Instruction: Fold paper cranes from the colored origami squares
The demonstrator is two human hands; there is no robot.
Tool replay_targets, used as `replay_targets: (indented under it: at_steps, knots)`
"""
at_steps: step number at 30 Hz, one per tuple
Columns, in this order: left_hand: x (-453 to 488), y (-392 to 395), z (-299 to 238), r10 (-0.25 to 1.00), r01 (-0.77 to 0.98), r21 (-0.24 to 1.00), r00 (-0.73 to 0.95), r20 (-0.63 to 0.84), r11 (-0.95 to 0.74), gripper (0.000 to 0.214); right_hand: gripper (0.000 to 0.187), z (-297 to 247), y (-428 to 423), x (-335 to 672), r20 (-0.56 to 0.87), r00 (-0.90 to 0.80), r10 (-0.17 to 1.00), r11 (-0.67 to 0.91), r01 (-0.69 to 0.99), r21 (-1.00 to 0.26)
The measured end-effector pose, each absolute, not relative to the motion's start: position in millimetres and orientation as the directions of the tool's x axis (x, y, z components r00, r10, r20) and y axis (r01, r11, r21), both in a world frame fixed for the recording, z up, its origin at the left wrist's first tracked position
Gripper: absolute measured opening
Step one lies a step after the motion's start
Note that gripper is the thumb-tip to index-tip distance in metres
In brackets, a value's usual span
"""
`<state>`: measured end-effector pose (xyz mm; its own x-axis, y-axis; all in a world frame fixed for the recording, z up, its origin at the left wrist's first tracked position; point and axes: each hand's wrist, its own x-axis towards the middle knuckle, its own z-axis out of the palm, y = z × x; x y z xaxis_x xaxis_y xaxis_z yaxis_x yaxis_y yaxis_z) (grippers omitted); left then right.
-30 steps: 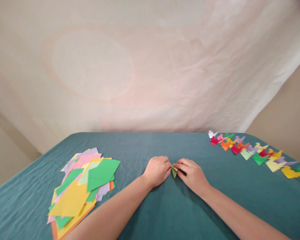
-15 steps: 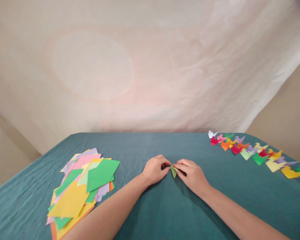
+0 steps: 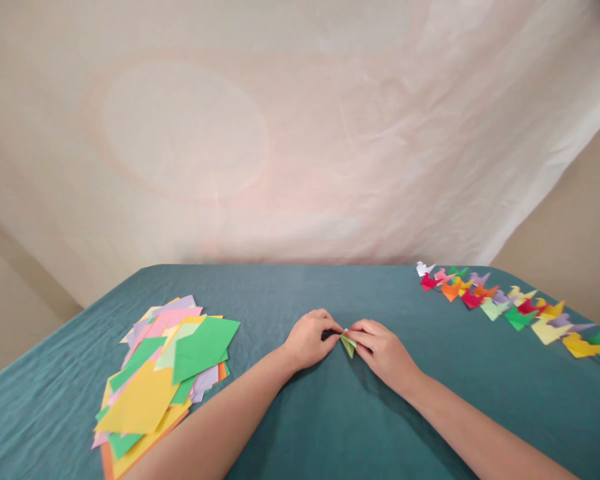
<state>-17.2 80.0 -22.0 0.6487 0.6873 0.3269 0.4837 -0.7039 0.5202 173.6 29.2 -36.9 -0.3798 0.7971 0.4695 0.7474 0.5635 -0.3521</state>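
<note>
A small light-green folded paper is between my two hands, over the middle of the table, its pointed end toward me. My left hand is closed, thumb and forefinger pinching the paper's left upper edge. From the other side my right hand grips it with thumb and fingertips. The fingers cover the upper part of the paper, so its folds there are hidden.
At the left lies a loose pile of coloured paper sheets, partly behind my left forearm. Rows of folded paper birds in several colours run along the right side. A dark green cloth covers the table; a pale sheet hangs behind.
The folded paper has turned slightly between my fingers, its tip moving a little to the right. Both hands stay almost where they were.
</note>
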Motion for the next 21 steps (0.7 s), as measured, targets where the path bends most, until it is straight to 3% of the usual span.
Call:
replay_targets:
  at_steps: [5, 15, 21]
  knots:
    - [-17.7, 79.1, -22.0, 0.689, 0.503, 0.494, 0.644, 0.333, -0.709, 0.019, 0.023, -29.7, 24.6, 170.9, 0.455, -0.419, 0.786, 0.583, 0.748, -0.319]
    - [-17.1, 79.4, -23.1, 0.692, 0.502, 0.495, 0.633, 0.349, -0.709, 0.012, 0.037, -33.3, 25.7, 172.1, 0.480, -0.380, 0.791, 0.588, 0.689, -0.423]
    - [-15.9, 75.6, -19.2, 0.675, 0.556, 0.387, 0.651, 0.347, -0.736, 0.013, 0.036, -36.2, 26.3, 174.3, 0.503, -0.361, 0.785, 0.579, 0.717, -0.388]
